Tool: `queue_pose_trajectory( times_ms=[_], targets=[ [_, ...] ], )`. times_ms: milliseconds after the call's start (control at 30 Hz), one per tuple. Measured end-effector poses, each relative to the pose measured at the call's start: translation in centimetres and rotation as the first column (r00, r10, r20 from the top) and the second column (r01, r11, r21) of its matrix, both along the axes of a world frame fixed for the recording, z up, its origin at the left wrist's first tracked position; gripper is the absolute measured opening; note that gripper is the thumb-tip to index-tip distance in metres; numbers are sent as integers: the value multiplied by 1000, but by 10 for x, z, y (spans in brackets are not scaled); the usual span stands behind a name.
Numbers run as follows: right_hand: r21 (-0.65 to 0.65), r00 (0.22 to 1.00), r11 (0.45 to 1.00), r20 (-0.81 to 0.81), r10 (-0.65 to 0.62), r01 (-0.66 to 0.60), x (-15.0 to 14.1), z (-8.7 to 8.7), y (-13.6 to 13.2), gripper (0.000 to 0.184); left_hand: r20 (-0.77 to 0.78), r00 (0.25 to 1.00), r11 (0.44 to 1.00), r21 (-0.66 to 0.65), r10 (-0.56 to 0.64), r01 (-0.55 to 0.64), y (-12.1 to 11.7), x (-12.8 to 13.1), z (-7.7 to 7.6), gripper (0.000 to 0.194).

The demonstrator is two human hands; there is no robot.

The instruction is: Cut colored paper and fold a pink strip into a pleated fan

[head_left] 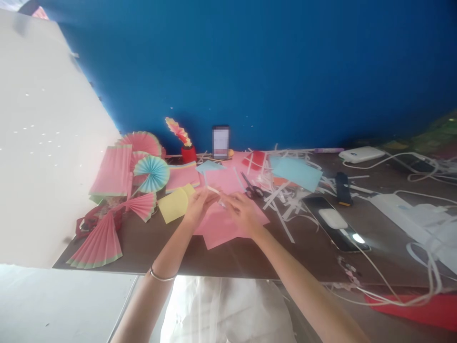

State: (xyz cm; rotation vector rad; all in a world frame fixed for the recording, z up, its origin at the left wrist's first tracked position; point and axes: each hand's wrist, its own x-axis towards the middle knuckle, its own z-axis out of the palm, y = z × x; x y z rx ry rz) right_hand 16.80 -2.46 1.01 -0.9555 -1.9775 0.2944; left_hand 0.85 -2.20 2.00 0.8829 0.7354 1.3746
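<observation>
Bare forearms (298, 274) stretch forward over white clothing (228, 309), a metal bangle (162, 277) circling the left wrist. Their hands meet above the middle of the table: the left hand (197, 206) pinches one end of a small pale paper strip (213, 190), and the right hand (243, 209) has its fingertips drawn together on the other end; blur softens the exact grip.

Under them, overlapping pink sheets (214, 236) lie on a dark brown tabletop (232, 261), with yellow paper (174, 205) just beside the left hand and dark-handled scissors (254, 191) near the right. White offcuts (294, 205) tangle to the right, partly beneath a light blue sheet (300, 174).

Farther left, pleated pink fans (98, 243) with green edges crowd the table's end, a blue pleated fan (152, 173) among them. At the right, a flat dark phone (316, 209) carries a white case (332, 218), near a white power strip (400, 212) and loose cables (378, 271).

Along the back stand a red holder (188, 154) with a folded paper piece (178, 132) and an upright phone (221, 141). Behind them rises a deep blue wall (250, 71); a white panel (43, 181), dotted with bright specks, closes the left side.
</observation>
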Motion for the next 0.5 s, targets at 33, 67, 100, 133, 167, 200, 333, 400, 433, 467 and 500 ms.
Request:
queue_pose_trajectory(
  times_ms=[33,67,100,133,167,200,333,400,433,467,500],
  targets=[
    [-70,995,997,-95,5,-12,0,3,0,27,-20,1000,1000,23,2,-2,-1,0,1,34],
    [-148,982,988,-186,14,-42,0,5,0,26,-50,999,999,45,9,-7,-2,1,2,33],
    [-231,963,969,-268,27,-92,1,8,0,25,-85,996,998,63,20,-15,-2,1,2,33],
    [-314,940,937,-338,40,-152,2,11,1,24,-125,992,997,77,33,-24,-3,1,3,32],
    [-397,919,892,-392,48,-216,3,14,2,24,-167,985,996,87,47,-33,-3,1,3,31],
    [-476,900,835,-432,52,-277,4,16,3,26,-209,976,994,97,65,-45,-4,1,3,28],
    [-673,839,566,-541,62,-476,7,20,5,32,-317,936,983,142,154,-114,-5,0,2,21],
    [-689,796,467,-603,56,-554,7,21,5,31,-329,924,978,140,193,-154,-5,0,2,19],
    [-690,777,432,-627,42,-580,7,21,5,30,-326,923,976,136,206,-170,-5,0,1,18],
    [-691,762,405,-647,23,-599,6,21,5,29,-317,924,975,131,214,-181,-4,0,1,18],
    [-693,752,386,-659,2,-609,6,22,4,28,-301,929,974,127,216,-185,-4,0,0,17]
  ],
)
